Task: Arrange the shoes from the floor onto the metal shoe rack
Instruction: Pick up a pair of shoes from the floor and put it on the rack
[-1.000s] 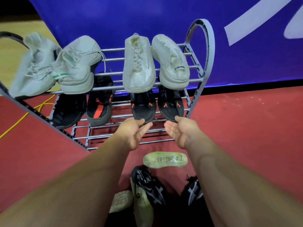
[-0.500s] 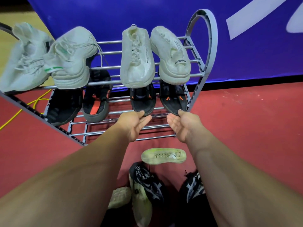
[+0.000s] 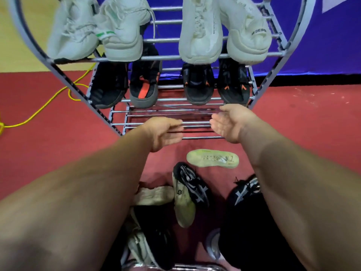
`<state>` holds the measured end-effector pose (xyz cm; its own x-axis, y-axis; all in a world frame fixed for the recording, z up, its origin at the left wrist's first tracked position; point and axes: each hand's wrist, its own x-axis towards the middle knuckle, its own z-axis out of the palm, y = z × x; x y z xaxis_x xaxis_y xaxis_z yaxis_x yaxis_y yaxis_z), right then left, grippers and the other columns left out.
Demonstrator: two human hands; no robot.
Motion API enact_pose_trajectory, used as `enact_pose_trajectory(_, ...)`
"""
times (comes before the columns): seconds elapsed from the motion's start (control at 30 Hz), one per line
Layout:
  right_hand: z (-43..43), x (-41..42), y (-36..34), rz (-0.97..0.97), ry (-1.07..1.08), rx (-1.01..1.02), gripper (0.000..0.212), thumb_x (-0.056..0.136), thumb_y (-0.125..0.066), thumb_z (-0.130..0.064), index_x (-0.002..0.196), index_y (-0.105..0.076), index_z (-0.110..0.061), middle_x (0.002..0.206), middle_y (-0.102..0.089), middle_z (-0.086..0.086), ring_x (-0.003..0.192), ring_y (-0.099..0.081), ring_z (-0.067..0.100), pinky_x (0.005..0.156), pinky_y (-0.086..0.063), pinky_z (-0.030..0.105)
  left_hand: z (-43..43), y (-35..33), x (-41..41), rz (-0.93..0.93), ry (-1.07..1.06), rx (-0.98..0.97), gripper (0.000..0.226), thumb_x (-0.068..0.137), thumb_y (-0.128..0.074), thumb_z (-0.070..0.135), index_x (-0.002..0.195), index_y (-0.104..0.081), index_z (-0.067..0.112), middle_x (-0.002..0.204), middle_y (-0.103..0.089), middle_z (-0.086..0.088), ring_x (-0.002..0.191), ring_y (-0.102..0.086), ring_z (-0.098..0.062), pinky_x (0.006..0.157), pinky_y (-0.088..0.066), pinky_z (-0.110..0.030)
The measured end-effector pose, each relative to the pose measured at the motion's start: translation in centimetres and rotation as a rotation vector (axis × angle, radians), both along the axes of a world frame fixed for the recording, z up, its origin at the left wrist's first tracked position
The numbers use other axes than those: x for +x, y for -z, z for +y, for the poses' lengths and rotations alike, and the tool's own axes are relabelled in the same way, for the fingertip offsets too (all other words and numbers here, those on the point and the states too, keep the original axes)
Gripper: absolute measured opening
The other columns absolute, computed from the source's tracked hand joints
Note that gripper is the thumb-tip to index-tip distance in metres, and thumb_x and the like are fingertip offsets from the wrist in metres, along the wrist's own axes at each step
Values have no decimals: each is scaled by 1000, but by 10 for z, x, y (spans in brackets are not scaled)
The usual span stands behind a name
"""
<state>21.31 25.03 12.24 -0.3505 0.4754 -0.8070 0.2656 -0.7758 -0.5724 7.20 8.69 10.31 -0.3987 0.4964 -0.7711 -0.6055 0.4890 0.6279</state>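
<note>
Left hand (image 3: 166, 132) and right hand (image 3: 228, 124): empty, fingers spread | black sandals (image 3: 216, 89) on metal shoe rack (image 3: 195, 57), just beyond.

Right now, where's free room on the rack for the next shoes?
The bottom shelf is bare, its bars open between the left hand and right hand. The top shelf is full with four white shoes; the middle shelf is full with four dark shoes. The floor by the pale upturned shoe is crowded.

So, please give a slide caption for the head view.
Two empty hands, left hand and right hand, before a grey metal shoe rack holding eight shoes.
</note>
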Motion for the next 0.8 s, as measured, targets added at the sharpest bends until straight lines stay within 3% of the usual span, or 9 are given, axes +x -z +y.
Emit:
enact_pose_trajectory(0.13, -28, -14, 7, -75, -128, 59, 20, 103, -57, -25, 100, -64, -7, 92, -74, 8, 82, -72, 23, 63, -58, 35, -63, 16, -16, 91, 10, -128, 9, 99, -62, 20, 101, -66, 13, 107, -71, -6, 87, -69, -21, 78, -61, -35)
enact_pose_trajectory(0.2, -46, -28, 10, -127, -224, 134, 18, 103, -56, -24, 94, -63, -10, 94, -73, 8, 81, -72, 22, 61, -58, 33, -98, 31, -28, 128, -31, -183, 8, 98, -62, 18, 97, -66, 11, 102, -68, -10, 80, -67, -24, 73, -61, -38)
enact_pose_trajectory(0.33, -87, -56, 30, -201, -451, 251, 21, 101, -58, -23, 115, -65, -9, 102, -73, 9, 85, -74, 25, 68, -64, 37, -159, 55, -45, 205, -119, -326, 9, 97, -58, 11, 101, -64, 6, 99, -66, -14, 69, -63, -25, 55, -54, -29)
enact_pose_trajectory(0.43, -119, -75, 50, -244, -647, 284, 23, 101, -60, -23, 118, -62, -8, 106, -72, 10, 92, -74, 26, 83, -64, 41, -195, 69, -49, 231, -87, -390, 8, 97, -58, 8, 99, -64, 3, 90, -65, -15, 65, -62, -27, 62, -54, -35)
enact_pose_trajectory(0.53, -148, -96, 70, -252, -783, 271, 19, 102, -59, -23, 116, -62, -11, 108, -71, 9, 88, -71, 24, 81, -63, 37, -231, 86, -49, 252, 5, -457, 8, 93, -62, 8, 97, -65, 2, 82, -64, -19, 72, -62, -30, 71, -56, -43)
enact_pose_trajectory(0.63, -174, -118, 95, -271, -854, 250, 26, 102, -59, -24, 124, -63, -10, 110, -70, 10, 87, -70, 24, 79, -63, 36, -260, 104, -44, 190, -11, -459, 3, 95, -61, 11, 95, -61, 14, 86, -65, -12, 75, -64, -24, 70, -56, -36)
enact_pose_trajectory(0.7, -191, -129, 110, -286, -899, 236, 32, 101, -60, -24, 129, -61, -7, 113, -70, 10, 90, -69, 25, 82, -62, 38, -274, 117, -41, 101, -66, -442, 3, 97, -58, 10, 95, -59, 13, 87, -65, -11, 73, -64, -21, 66, -55, -32)
enact_pose_trajectory(0.8, -211, -134, 136, -321, -970, 205, 35, 102, -59, -24, 131, -59, -5, 117, -69, 12, 101, -72, 28, 89, -61, 43, -284, 138, -36, -52, -157, -415, 23, 96, -51, 7, 75, -49, 16, 65, -46, -6, 52, -43, -16, 49, -39, -22)
